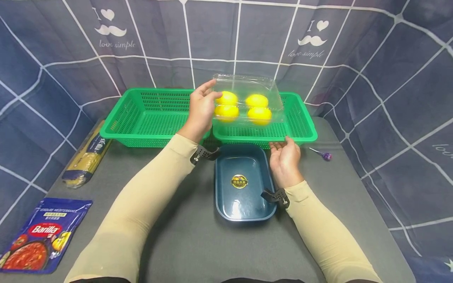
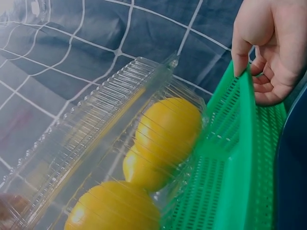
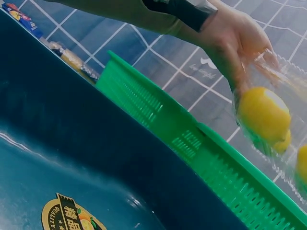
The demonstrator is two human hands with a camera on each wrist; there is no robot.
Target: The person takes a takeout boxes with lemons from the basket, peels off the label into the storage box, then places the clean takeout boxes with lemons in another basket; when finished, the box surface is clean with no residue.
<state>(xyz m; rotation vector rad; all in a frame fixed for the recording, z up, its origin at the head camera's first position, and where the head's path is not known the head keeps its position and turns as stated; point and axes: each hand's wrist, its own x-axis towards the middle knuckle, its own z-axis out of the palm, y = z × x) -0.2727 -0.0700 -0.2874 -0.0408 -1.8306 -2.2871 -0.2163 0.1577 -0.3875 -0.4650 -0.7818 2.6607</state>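
My left hand [image 1: 201, 109] grips the left end of a clear plastic clamshell box [image 1: 247, 83] above the right green basket [image 1: 308, 127]. Several yellow lemons [image 1: 260, 114] show through its ribbed plastic, also close up in the left wrist view. At that basket's front rim, my right hand [image 1: 286, 162] pinches the edge, with the thumb over the inside and curled fingers outside, as the left wrist view shows. Directly below, a dark blue tray [image 1: 226, 202] with a gold and black label stands on the table, beside my right wrist.
Another green basket [image 1: 159, 124] stands to the left, against the right one. A pasta pack [image 1: 86, 157] and a blue Barilla pouch [image 1: 46, 236] lie at the left. One purple lollipop [image 1: 326, 156] lies to the right. A grey tiled-pattern curtain [image 1: 212, 35] hangs behind.
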